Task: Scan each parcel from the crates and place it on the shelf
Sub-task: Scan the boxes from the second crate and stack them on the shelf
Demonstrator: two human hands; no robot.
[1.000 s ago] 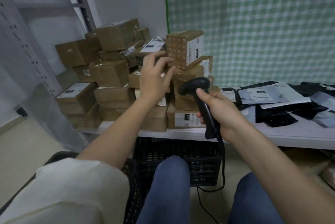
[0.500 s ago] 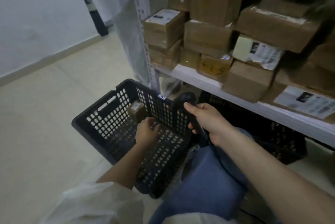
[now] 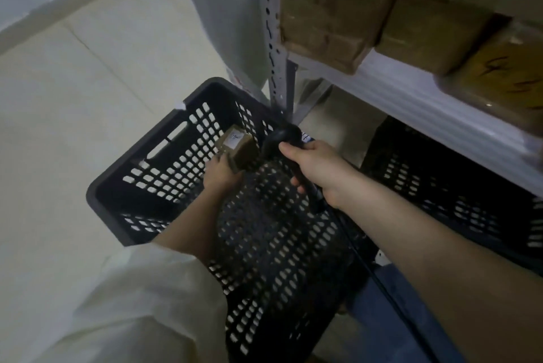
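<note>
Brown cardboard parcel [image 3: 237, 148], small, with a white label on its upper face: held inside the black perforated crate [image 3: 152, 162], above the crate floor, gripped from below by the left hand [image 3: 221, 172], whose fingers are curled round its lower end. Black handheld scanner [image 3: 282, 142]: clasped by the right hand [image 3: 316, 167] round its handle, head pointed toward the parcel and just beside it; a black cable [image 3: 379, 277] is led from the handle base down across the crate. Second black crate [image 3: 458, 186]: set on the floor under the shelf, to the right of the first. White shelf board [image 3: 411, 95]: carried on a perforated grey upright [image 3: 271, 39], loaded with stacked brown boxes [image 3: 332, 7]; one yellowish box [image 3: 505, 80] with handwriting is seen at the right edge. Cream sleeve [image 3: 132, 309] worn on the left arm; blue denim [image 3: 382, 318] visible at lower right. Pale floor [image 3: 58, 92] beneath.
</note>
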